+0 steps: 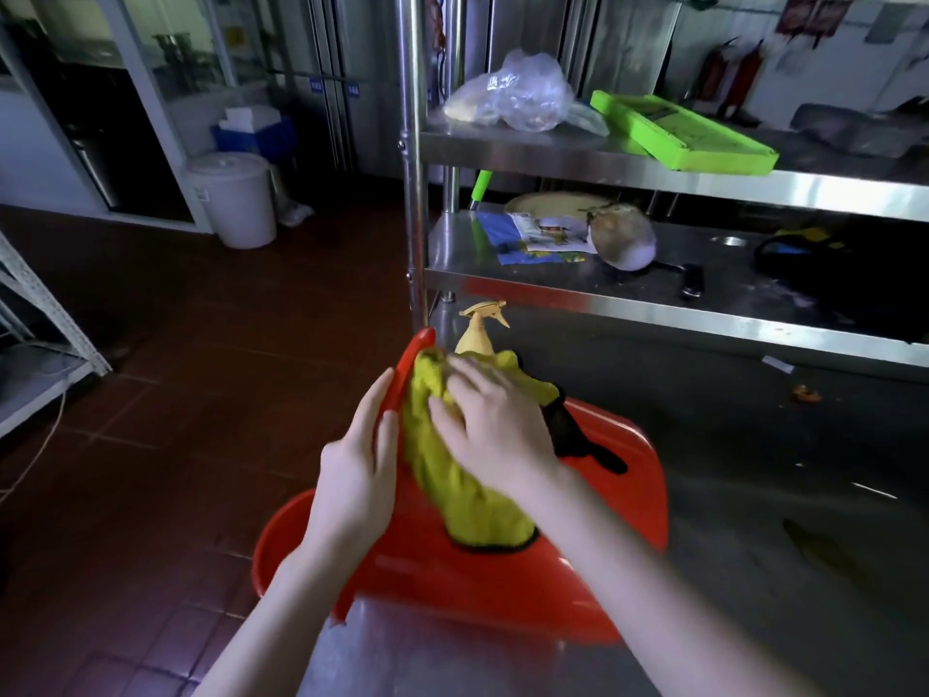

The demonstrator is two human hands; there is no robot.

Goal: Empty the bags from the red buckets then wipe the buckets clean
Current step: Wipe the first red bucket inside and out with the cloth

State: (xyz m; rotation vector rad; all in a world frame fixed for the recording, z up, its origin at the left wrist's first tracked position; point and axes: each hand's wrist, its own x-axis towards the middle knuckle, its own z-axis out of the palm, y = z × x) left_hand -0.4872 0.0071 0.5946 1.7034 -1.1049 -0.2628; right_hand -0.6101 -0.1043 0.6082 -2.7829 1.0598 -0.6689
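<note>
A red bucket (502,586) lies tilted on the steel table's front left corner, its mouth facing me. My left hand (357,475) grips the bucket's left rim, thumb on the inside and fingers around the red edge. My right hand (492,425) presses a yellow-green cloth (467,505) with black trim against the bucket's inner wall, fingers spread flat on the cloth. A second red rim (281,540) shows below the left hand, beyond the table edge. No bag is visible inside the bucket.
A yellow spray bottle (480,329) stands just behind the bucket. The steel rack's post (414,193) rises right behind it; shelves hold a clear plastic bag (518,93), a green tray (683,130) and a coconut (623,238). A white lidded bucket (234,198) stands on the tiled floor at left.
</note>
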